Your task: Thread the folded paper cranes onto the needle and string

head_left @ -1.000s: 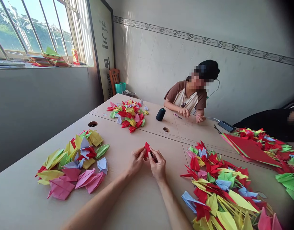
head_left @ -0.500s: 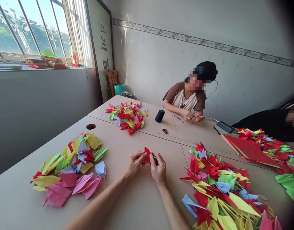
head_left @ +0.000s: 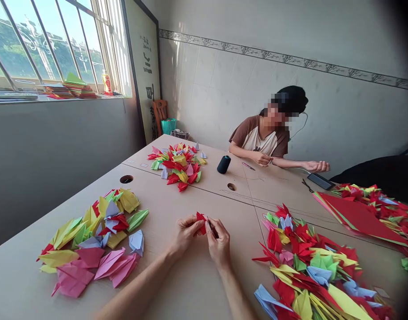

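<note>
Over the near middle of the table (head_left: 190,284), my left hand (head_left: 186,233) pinches a small red folded-paper piece (head_left: 200,217). My right hand (head_left: 220,244) is closed around a small dark pointed tool (head_left: 213,229); its tip is beside the red paper and its kind is hard to make out. The right thumb and fingertips meet the paper's right side. To the left lies a loose pile of folded-paper pieces (head_left: 90,238) in pink, yellow, green and pale blue. A larger pile of folded pieces (head_left: 310,271) spreads to the right.
Farther back are another paper pile (head_left: 177,162), a dark thread spool (head_left: 224,164), a pen-like pink item (head_left: 248,166) and loose thread. A co-worker (head_left: 262,133) sits across. Red paper sheets (head_left: 360,218) and a phone (head_left: 320,181) lie right. A table hole (head_left: 126,179) is at left.
The co-worker has stretched one arm out to the right, toward the phone; their hands were together before. My hands keep hold of the red paper, with slight movement. The camera view has shifted a little.
</note>
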A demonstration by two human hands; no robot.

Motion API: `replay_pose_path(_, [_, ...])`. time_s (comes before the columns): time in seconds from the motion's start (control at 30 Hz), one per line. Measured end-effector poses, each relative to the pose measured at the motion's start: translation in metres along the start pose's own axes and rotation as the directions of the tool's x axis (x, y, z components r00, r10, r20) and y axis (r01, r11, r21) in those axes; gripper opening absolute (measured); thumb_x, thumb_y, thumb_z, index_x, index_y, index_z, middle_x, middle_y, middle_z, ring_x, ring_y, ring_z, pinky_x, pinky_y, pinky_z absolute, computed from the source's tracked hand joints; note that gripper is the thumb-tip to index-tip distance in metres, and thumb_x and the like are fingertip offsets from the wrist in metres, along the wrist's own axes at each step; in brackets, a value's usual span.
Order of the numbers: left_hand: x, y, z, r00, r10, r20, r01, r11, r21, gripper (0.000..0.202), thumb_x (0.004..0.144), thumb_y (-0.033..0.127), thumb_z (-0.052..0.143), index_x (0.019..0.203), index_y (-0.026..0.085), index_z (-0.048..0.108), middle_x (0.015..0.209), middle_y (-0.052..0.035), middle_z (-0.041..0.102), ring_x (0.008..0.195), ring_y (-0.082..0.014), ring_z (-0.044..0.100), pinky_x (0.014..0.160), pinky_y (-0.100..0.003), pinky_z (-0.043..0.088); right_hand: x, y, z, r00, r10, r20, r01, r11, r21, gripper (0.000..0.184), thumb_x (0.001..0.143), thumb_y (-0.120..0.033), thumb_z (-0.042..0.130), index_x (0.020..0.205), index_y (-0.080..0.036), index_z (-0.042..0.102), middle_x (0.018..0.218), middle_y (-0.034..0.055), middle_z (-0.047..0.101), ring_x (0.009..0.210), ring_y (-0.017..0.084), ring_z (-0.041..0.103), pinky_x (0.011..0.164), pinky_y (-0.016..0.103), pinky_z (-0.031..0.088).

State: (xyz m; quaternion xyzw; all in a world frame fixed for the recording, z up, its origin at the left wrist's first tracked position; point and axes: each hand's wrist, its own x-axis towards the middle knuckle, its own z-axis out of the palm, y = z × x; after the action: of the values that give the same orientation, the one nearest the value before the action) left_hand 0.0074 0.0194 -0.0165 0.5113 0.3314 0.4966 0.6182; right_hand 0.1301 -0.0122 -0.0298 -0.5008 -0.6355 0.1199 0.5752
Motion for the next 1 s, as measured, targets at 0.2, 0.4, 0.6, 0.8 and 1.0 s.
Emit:
replay_pose_path(0.2, [-0.001,0.005,0.001,1.000,-0.025,-0.008,0.025,0.999,-0.021,0.028,0.077,0.038,0.062,0.066,0.012,0.064,0.054,0.0013,0.051,0.051,-0.0077,0.040,0.048,-0.020,0.031,-0.004,0.000,0.000,0.995,0.101,-0.010,-0.101,0.994,0.031,0.024,0.089,-0.026,0.047,0.105,-0.018,0.063,0.088,0.0067,0.067,0.073,0.016,0.064,0.064,0.024,0.053])
replay_pose_path(0.4, [0.000,0.007,0.001,0.998,-0.056,-0.010,0.056,0.998,-0.004,0.032,0.074,0.042,0.063,0.060,0.013,0.062,0.051,0.0021,0.050,0.049,-0.0081,0.040,0.048,-0.021,0.029,-0.003,-0.001,0.001,0.999,0.038,-0.037,-0.038,0.999,-0.005,0.029,0.089,-0.027,0.046,0.113,-0.019,0.060,0.104,0.0093,0.066,0.094,0.019,0.064,0.081,0.030,0.053])
replay_pose_path(0.6, [0.003,0.003,-0.002,0.993,-0.119,-0.020,0.119,0.993,-0.017,0.035,0.072,0.045,0.064,0.061,0.013,0.064,0.048,0.0023,0.051,0.046,-0.0073,0.041,0.048,-0.020,0.030,-0.002,-0.001,0.002,0.996,0.064,-0.066,-0.064,0.998,-0.001,0.028,0.089,-0.030,0.047,0.110,-0.017,0.061,0.097,0.0087,0.068,0.085,0.018,0.066,0.074,0.028,0.054])
replay_pose_path(0.8, [0.011,0.011,0.005,0.993,-0.080,-0.091,0.074,0.995,-0.071,0.032,0.071,0.042,0.065,0.068,0.011,0.067,0.054,-0.0012,0.058,0.051,-0.0090,0.049,0.052,-0.021,0.040,-0.003,0.002,0.003,0.971,0.172,-0.168,-0.170,0.985,0.029,0.034,0.088,-0.037,0.050,0.110,-0.014,0.061,0.102,0.0123,0.067,0.085,0.019,0.065,0.071,0.027,0.054])
replay_pose_path(1.0, [0.075,0.045,0.001,0.957,-0.035,-0.287,0.065,0.993,0.096,0.019,0.069,0.028,0.062,0.062,0.011,0.064,0.055,-0.0028,0.060,0.053,-0.0117,0.057,0.052,-0.022,0.047,-0.002,0.005,0.003,0.916,0.272,-0.294,-0.266,0.962,0.061,0.039,0.087,-0.044,0.049,0.102,-0.011,0.063,0.082,0.0102,0.068,0.066,0.016,0.063,0.058,0.025,0.052])
